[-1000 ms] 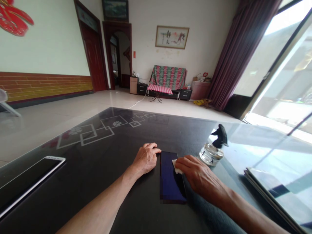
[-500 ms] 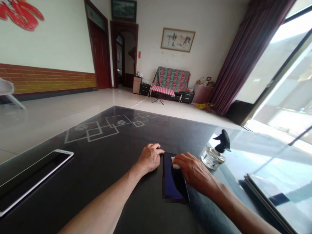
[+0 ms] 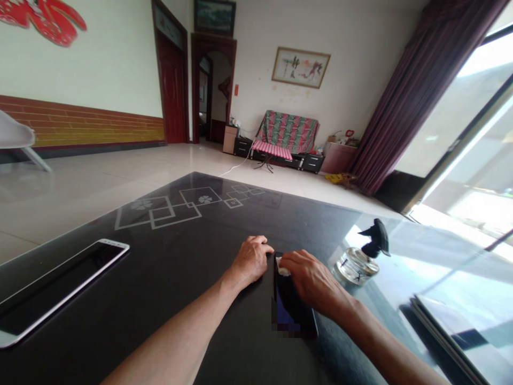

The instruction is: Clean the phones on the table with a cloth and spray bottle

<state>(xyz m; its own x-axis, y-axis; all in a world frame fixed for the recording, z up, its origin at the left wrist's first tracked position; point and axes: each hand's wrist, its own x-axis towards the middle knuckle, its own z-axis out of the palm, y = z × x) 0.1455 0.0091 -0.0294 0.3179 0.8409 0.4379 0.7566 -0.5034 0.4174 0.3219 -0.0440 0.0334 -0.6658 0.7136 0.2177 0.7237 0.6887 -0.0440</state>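
Black table (image 3: 180,299): one, across the near middle, with two pale flowers (image 3: 204,199) among outlined squares toward its far left edge.
Dark phone (image 3: 294,305): one, lying flat on the table, near and just right of the middle, partly covered by the right hand.
White cloth (image 3: 284,271): one small piece, at the far end of the dark phone, mostly hidden by fingers.
Left hand (image 3: 250,259): one, resting on the table just left of the dark phone, fingers bent and close together, one digit reaching the phone's far left corner; the palm is hidden, so I cannot tell whether it holds anything.
Right hand (image 3: 315,278): one, over the dark phone, fingers narrow and pinching the white cloth.
White phone (image 3: 68,291): one, flat at the table's left, well apart from both hands; two phones in all.
Spray bottle (image 3: 356,266): one, clear with a black head, upright, right of the right hand.
Framed pictures (image 3: 301,67): two, on the far wall.
Purple curtain (image 3: 404,96): one, far right.
Chair (image 3: 14,131): one, pale, far left, partly cut off.
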